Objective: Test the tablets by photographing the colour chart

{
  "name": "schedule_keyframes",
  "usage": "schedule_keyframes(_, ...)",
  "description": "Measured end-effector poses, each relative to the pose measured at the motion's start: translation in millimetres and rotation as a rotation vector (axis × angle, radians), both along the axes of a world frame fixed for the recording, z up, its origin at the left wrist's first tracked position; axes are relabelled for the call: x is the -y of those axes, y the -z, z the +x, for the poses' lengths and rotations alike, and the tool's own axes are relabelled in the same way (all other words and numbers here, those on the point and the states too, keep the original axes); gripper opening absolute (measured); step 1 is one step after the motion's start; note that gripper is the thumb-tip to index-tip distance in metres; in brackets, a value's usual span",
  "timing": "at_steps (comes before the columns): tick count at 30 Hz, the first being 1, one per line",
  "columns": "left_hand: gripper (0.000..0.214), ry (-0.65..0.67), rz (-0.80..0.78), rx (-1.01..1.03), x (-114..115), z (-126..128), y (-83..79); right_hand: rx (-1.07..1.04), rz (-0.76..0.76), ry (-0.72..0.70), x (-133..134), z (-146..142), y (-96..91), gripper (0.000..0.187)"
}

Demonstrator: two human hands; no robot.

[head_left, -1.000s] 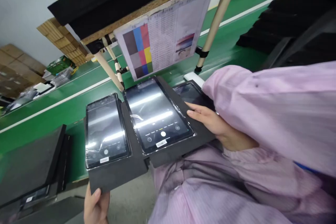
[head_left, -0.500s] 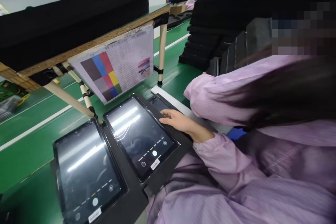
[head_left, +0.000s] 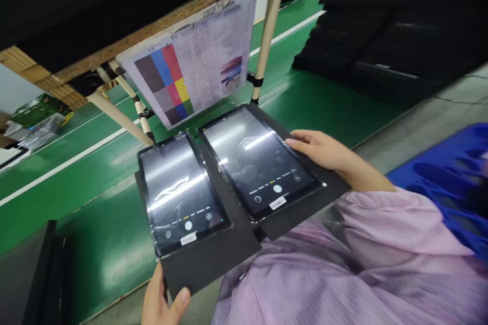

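Note:
A black tray (head_left: 213,264) carries two tablets side by side, slightly tilted in view. On the left tablet (head_left: 171,188) and the right tablet (head_left: 251,157), lit screens show a round white button, a row of small text and ceiling-light reflections. Each has a white label near its lower edge. My left hand (head_left: 162,297) grips the tray's near left corner, thumb on top and fingers mostly hidden beneath. My right hand (head_left: 324,150) is closed on the tray's right edge, its thumb beside the right tablet.
A green work surface (head_left: 102,254) lies beneath and beyond the tray. Behind it stands a wooden shelf on pipe legs (head_left: 267,40), with a colour chart sheet (head_left: 213,61) hanging from it. Black stacked trays (head_left: 381,35) rise at right. A blue plastic stool or crate (head_left: 438,162) stands below right.
My left hand has come into view on the tray's near left corner. My right hand now grips the right edge. The tray sits farther right in view; the other person has left the picture.

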State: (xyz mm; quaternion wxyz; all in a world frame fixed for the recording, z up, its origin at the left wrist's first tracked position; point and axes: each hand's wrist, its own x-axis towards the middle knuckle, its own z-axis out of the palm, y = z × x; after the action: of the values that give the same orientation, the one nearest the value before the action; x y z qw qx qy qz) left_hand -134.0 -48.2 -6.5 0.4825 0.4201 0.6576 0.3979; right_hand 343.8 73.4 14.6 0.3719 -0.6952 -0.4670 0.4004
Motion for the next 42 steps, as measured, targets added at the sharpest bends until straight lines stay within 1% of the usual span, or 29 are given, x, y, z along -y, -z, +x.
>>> schedule_keyframes(1,0.064,0.076,0.027,-0.095,-6.7,4.2,-1.5,0.027,-0.028,0.011,-0.2,4.7,3.6,0.046)
schedule_keyframes(4,0.043,0.291,0.111,-0.447,-27.9,13.5,-7.4,0.161,-0.061,0.077,-5.3,12.0,13.9,0.031)
schedule_keyframes(6,0.042,0.352,0.209,-0.655,-36.7,18.7,-10.9,0.277,-0.036,0.127,-9.0,11.4,16.2,0.026)
schedule_keyframes(7,0.047,0.352,0.265,-0.728,-38.7,21.8,-12.4,0.329,-0.007,0.140,-10.1,9.9,15.0,0.030)
schedule_keyframes(8,0.060,0.346,0.316,-0.779,-39.5,25.5,-13.6,0.374,0.032,0.139,-10.9,8.0,11.9,0.036)
schedule_keyframes(9,0.078,0.345,0.361,-0.811,-39.6,29.8,-14.7,0.409,0.076,0.118,-11.8,5.7,7.3,0.042)
schedule_keyframes(10,0.094,0.358,0.393,-0.830,-39.4,34.7,-15.4,0.437,0.117,0.082,-13.4,3.4,1.3,0.046)
schedule_keyframes(12,0.114,0.420,0.418,-0.840,-39.8,45.3,-15.8,0.477,0.182,-0.035,-21.3,-1.3,-12.8,0.051)
schedule_keyframes(14,0.123,0.458,0.413,-0.851,-41.6,54.7,-15.0,0.507,0.212,-0.198,-38.7,-6.6,-26.4,0.053)
schedule_keyframes(16,0.127,0.442,0.407,-0.867,-43.5,60.9,-13.2,0.543,0.236,-0.369,-64.7,-13.5,-36.5,0.055)
schedule_keyframes(18,0.129,0.409,0.416,-0.881,-43.2,63.7,-11.2,0.575,0.243,-0.496,-93.9,-22.1,-41.2,0.059)
schedule_keyframes(20,0.126,0.400,0.425,-0.909,-39.5,64.8,-9.1,0.611,0.225,-0.571,-119.4,-31.3,-39.9,0.064)
schedule_keyframes(23,0.112,0.412,0.426,-0.984,-29.6,66.5,-5.9,0.679,0.207,-0.666,-144.0,-44.0,-29.3,0.060)
schedule_keyframes(25,0.102,0.399,0.432,-1.012,-23.3,68.4,-3.4,0.718,0.240,-0.718,-153.7,-53.5,-20.4,0.056)
schedule_keyframes(27,0.097,0.371,0.450,-1.009,-19.5,69.9,-0.2,0.745,0.317,-0.762,-162.5,-67.7,-14.9,0.056)
schedule_keyframes(28,0.099,0.358,0.465,-0.997,-18.7,70.3,1.6,0.746,0.362,-0.799,-167.4,-77.3,-14.5,0.057)
schedule_keyframes(30,0.109,0.338,0.503,-0.971,-18.9,70.1,5.2,0.719,0.432,-0.888,-178.2,-101.4,-19.2,0.062)
schedule_keyframes(32,0.122,0.322,0.532,-0.960,-20.1,69.7,8.2,0.699,0.421,-0.958,-188.9,-128.6,-29.1,0.063)
schedule_keyframes(35,0.131,0.298,0.540,-0.967,-20.8,70.7,11.1,0.703,0.294,-1.009,-197.2,-163.2,-42.3,0.058)
schedule_keyframes(37,0.131,0.270,0.544,-0.957,-19.7,72.7,12.8,0.688,0.255,-1.029,-194.2,-177.0,-43.8,0.061)
schedule_keyframes(38,0.132,0.254,0.544,-0.948,-18.8,73.7,13.9,0.675,0.270,-1.043,-190.2,-180.9,-42.2,0.063)
schedule_keyframes(40,0.130,0.224,0.544,-0.936,-16.8,75.0,16.7,0.664,0.348,-1.068,-179.8,-183.5,-36.7,0.064)
schedule_keyframes(42,0.126,0.204,0.557,-0.934,-14.8,74.5,20.0,0.659,0.432,-1.090,-171.6,-178.9,-31.7,0.065)
